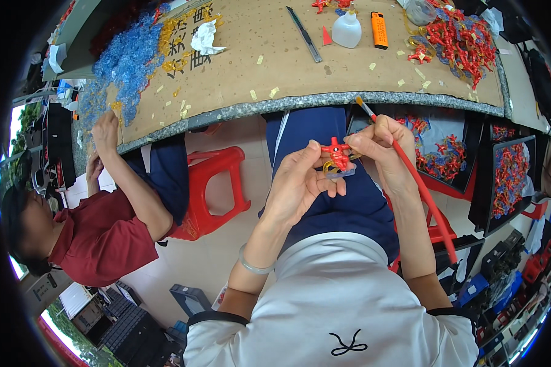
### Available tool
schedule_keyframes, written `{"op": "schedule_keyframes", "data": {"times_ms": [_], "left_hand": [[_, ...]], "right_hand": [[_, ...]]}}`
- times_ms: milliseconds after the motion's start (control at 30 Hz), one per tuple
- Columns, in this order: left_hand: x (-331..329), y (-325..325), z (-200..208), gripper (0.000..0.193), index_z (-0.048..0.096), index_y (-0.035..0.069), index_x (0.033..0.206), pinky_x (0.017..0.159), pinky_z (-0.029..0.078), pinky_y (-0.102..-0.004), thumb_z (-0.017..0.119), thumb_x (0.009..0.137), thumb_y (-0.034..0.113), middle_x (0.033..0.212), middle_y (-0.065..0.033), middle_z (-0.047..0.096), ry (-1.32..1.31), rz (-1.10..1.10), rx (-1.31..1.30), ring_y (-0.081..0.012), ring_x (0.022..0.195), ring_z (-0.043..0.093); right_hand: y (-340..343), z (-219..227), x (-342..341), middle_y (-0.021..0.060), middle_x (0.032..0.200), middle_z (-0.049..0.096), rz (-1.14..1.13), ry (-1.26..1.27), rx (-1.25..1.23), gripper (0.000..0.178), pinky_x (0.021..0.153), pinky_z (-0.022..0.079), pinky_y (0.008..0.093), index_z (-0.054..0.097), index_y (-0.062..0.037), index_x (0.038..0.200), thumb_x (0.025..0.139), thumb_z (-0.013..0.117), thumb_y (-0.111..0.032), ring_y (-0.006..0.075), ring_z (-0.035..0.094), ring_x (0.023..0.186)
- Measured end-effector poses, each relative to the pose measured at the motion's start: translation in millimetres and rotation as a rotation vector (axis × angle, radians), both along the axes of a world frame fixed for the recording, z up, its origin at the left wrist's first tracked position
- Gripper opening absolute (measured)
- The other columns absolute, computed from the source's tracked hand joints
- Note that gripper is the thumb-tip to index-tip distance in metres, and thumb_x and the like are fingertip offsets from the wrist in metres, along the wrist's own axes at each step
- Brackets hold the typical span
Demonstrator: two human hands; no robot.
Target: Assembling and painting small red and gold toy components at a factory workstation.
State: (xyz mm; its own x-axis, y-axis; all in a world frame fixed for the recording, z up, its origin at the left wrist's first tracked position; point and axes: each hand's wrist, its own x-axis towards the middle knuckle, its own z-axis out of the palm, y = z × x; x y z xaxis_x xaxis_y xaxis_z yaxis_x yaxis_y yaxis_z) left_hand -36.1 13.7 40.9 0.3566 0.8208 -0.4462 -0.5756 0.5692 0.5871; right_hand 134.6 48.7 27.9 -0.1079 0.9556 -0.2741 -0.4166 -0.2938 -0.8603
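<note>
Above my lap, my left hand (303, 177) pinches a small red toy figure (337, 154) with yellow and clear blue plastic parts at its lower end. The fingertips of my right hand (382, 144) touch the figure's other side. Tucked in that same hand is a long red-handled paintbrush (423, 189); its bristles point up toward the table edge and its handle slants down past my forearm. The fingers of both hands are closed.
The cardboard-covered table (226, 92) holds blue plastic pieces (125, 67), a red figure pile (462, 46), a craft knife (304, 35), a white bottle (347, 29) and an orange lighter (379, 30). A co-worker (104, 232) sits left beside a red stool (211, 196). Black trays (479, 208) stand right.
</note>
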Motion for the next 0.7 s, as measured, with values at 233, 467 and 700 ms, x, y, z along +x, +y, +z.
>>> {"op": "schedule_keyframes", "data": {"times_ms": [233,467,700], "left_hand": [[3,-3,-3,0.045,0.058,-0.008,0.103,0.046,0.047,-0.0245,0.039,0.099,0.033,0.083,-0.0184,0.065,-0.051,0.025,-0.083,-0.0196,0.052,0.057],[0,-2,-10,0.046,0.055,-0.008,0.101,0.049,0.05,-0.0261,0.035,0.101,0.033,0.082,-0.0175,0.064,-0.244,0.007,-0.156,-0.0205,0.054,0.058],[4,0,-2,0.041,0.055,-0.005,0.109,0.056,0.047,-0.0248,0.041,0.099,0.031,0.091,-0.0166,0.063,-0.11,0.009,-0.039,-0.0179,0.063,0.056]], "right_hand": [[1,12,-11,0.0178,0.069,0.066,-0.028,-0.026,0.059,0.043,0.051,0.052,0.0229,0.034,-0.0123,0.063,0.074,0.071,0.006,0.0151,0.066,0.061],[2,17,-12,0.0177,0.068,0.066,-0.006,-0.015,0.04,0.044,0.049,0.051,0.0224,0.033,-0.0129,0.063,0.074,0.071,0.005,0.0147,0.065,0.059],[1,17,-10,0.0204,0.077,0.066,0.004,0.03,0.064,0.043,0.05,0.051,0.0216,0.033,-0.012,0.065,0.074,0.07,0.007,0.0145,0.066,0.063]]}}
